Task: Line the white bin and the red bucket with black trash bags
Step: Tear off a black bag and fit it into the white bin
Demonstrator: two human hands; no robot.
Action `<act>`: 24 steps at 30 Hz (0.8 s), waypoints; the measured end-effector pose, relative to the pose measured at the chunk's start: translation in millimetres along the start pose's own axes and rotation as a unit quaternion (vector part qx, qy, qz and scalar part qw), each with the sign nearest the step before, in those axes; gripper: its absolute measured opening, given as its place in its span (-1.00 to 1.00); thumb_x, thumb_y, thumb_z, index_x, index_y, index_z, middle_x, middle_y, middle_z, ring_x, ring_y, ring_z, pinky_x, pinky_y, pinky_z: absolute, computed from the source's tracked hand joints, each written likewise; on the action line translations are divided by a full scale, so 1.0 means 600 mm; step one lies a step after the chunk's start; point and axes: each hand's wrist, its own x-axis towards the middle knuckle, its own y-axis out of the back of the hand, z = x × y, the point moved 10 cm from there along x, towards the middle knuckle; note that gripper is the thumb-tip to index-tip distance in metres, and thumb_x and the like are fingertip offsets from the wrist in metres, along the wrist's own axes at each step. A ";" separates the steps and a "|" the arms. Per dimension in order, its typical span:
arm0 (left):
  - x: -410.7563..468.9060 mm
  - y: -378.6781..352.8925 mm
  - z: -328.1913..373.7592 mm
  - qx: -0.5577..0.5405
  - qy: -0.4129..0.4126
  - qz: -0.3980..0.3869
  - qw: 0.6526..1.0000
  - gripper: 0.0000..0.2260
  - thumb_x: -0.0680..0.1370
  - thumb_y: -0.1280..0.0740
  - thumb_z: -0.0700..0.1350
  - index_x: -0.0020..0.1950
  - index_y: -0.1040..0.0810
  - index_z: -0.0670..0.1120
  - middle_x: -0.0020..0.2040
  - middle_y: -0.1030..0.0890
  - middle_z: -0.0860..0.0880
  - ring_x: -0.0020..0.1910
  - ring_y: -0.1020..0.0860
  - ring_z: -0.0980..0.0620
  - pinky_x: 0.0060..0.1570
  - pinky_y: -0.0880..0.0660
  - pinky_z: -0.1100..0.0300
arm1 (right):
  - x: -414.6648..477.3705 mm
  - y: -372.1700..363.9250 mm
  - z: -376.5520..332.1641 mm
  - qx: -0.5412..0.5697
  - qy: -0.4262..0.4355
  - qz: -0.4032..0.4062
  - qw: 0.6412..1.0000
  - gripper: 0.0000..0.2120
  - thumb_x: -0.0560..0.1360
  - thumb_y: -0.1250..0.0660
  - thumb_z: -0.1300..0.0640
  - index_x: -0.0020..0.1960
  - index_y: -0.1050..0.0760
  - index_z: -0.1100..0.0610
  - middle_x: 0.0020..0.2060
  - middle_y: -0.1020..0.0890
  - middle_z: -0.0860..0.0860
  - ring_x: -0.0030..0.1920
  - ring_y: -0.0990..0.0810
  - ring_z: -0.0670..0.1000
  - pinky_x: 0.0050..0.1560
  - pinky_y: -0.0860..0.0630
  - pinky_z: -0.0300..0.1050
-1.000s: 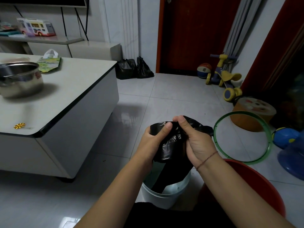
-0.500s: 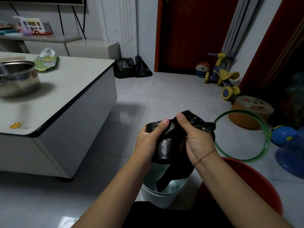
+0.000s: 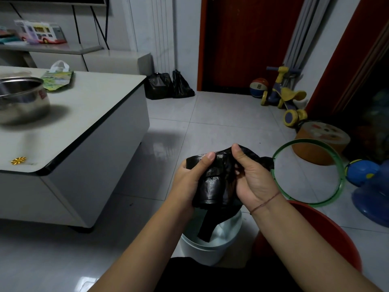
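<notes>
A crumpled black trash bag (image 3: 216, 182) hangs in front of me, gripped at its top edge by both hands. My left hand (image 3: 189, 178) pinches the left side, thumb on top. My right hand (image 3: 250, 178) pinches the right side. A strip of the bag dangles down into the white bin (image 3: 210, 247), which stands on the floor directly below my hands. The red bucket (image 3: 328, 234) sits just right of the bin, partly hidden by my right forearm.
A white low table (image 3: 88, 123) with a steel pot (image 3: 21, 100) fills the left. A green hoop (image 3: 311, 173), an orange stool (image 3: 322, 140), a blue toy (image 3: 368, 186) and a ride-on toy (image 3: 284, 98) crowd the right. Two filled black bags (image 3: 168, 86) sit by the door.
My thumbs have worked along the bag's top edge and the bag has bunched a little differently. The hands stay above the white bin.
</notes>
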 end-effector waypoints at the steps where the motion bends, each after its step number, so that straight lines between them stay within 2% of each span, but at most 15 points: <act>1: 0.000 0.000 0.000 -0.001 0.000 -0.001 1.000 -0.78 0.33 -0.53 0.04 -0.17 -0.68 -0.08 -0.18 -0.69 -0.15 -0.21 -0.68 -0.07 -0.26 -0.59 0.16 | 0.000 -0.001 0.001 0.002 -0.003 -0.004 1.000 -0.49 0.33 -0.37 0.09 0.20 -0.42 0.32 0.24 -0.47 0.34 0.23 -0.51 0.26 0.27 -0.45 0.15; 5: 0.004 -0.002 -0.002 -0.019 -0.003 -0.010 1.000 -0.73 0.25 -0.55 0.06 -0.18 -0.67 -0.08 -0.20 -0.69 -0.13 -0.23 -0.68 -0.06 -0.28 -0.59 0.17 | 0.002 -0.001 0.001 0.021 -0.008 -0.014 1.000 -0.58 0.39 -0.34 0.09 0.15 -0.44 0.31 0.07 -0.55 0.27 0.07 -0.58 0.19 0.14 -0.53 0.06; 7: 0.004 -0.004 -0.002 -0.044 0.002 -0.006 0.999 -0.72 0.28 -0.54 0.02 -0.12 -0.67 -0.11 -0.16 -0.69 -0.14 -0.21 -0.68 -0.06 -0.26 -0.60 0.16 | 0.005 -0.003 -0.004 0.033 0.000 -0.028 0.999 -0.74 0.45 -0.30 0.08 -0.05 -0.45 0.29 -0.24 -0.58 0.14 -0.21 -0.61 0.04 -0.03 -0.60 -0.07; 8: 0.004 -0.003 -0.002 -0.064 0.008 0.001 0.998 -0.67 0.28 -0.52 0.01 -0.04 -0.65 -0.14 -0.12 -0.69 -0.15 -0.20 -0.68 -0.06 -0.24 -0.61 0.15 | 0.005 -0.006 -0.009 0.045 0.007 -0.037 0.998 -0.78 0.44 -0.29 0.08 -0.18 -0.40 0.24 -0.40 -0.49 0.05 -0.40 -0.53 -0.05 -0.19 -0.61 -0.17; 10: 0.005 -0.003 -0.002 -0.095 0.014 0.012 0.995 -0.54 0.27 -0.48 0.01 0.09 -0.60 -0.19 -0.08 -0.68 -0.17 -0.18 -0.68 -0.06 -0.19 -0.63 0.13 | 0.005 -0.010 -0.019 0.050 0.023 -0.046 0.997 -0.78 0.41 -0.29 0.06 -0.26 -0.33 0.18 -0.50 -0.31 -0.03 -0.54 -0.32 -0.13 -0.37 -0.53 -0.29; 14: 0.004 0.001 0.002 -0.074 0.000 0.021 0.997 -0.46 0.27 -0.47 0.05 0.15 -0.57 -0.22 -0.03 -0.67 -0.20 -0.13 -0.67 -0.08 -0.15 -0.63 0.11 | 0.008 -0.007 -0.024 0.003 0.044 -0.051 0.998 -0.78 0.39 -0.32 0.02 -0.24 -0.40 0.18 -0.52 -0.36 -0.05 -0.52 -0.32 -0.14 -0.27 -0.54 -0.28; 17: 0.004 0.011 0.001 -0.048 -0.002 0.028 0.998 -0.55 0.27 -0.52 0.06 0.05 -0.60 -0.16 -0.09 -0.69 -0.15 -0.16 -0.68 -0.05 -0.21 -0.63 0.12 | 0.014 0.006 -0.032 -0.019 0.080 -0.025 0.996 -0.83 0.34 -0.39 0.08 -0.23 -0.47 0.16 -0.43 -0.46 -0.02 -0.47 -0.40 -0.14 -0.26 -0.51 -0.31; 21: 0.013 0.048 -0.003 -0.030 0.004 0.078 0.996 -0.38 0.29 -0.55 0.00 0.26 -0.49 -0.20 0.14 -0.63 -0.24 0.07 -0.64 -0.19 0.00 -0.61 -0.05 | 0.023 0.019 -0.041 -0.068 0.105 0.005 0.992 -0.88 0.31 -0.43 0.11 -0.22 -0.54 0.14 -0.37 -0.54 -0.01 -0.42 -0.46 -0.12 -0.35 -0.46 -0.32; 24: 0.023 0.092 0.004 -0.021 -0.019 0.121 0.992 -0.35 0.20 -0.59 -0.01 0.23 -0.49 -0.10 0.18 -0.59 -0.16 0.06 -0.64 -0.11 -0.12 -0.62 0.08 | 0.033 0.034 -0.034 -0.107 0.092 0.035 0.989 -0.85 0.30 -0.44 0.10 -0.19 -0.56 0.13 -0.35 -0.55 0.01 -0.40 -0.46 -0.11 -0.34 -0.44 -0.29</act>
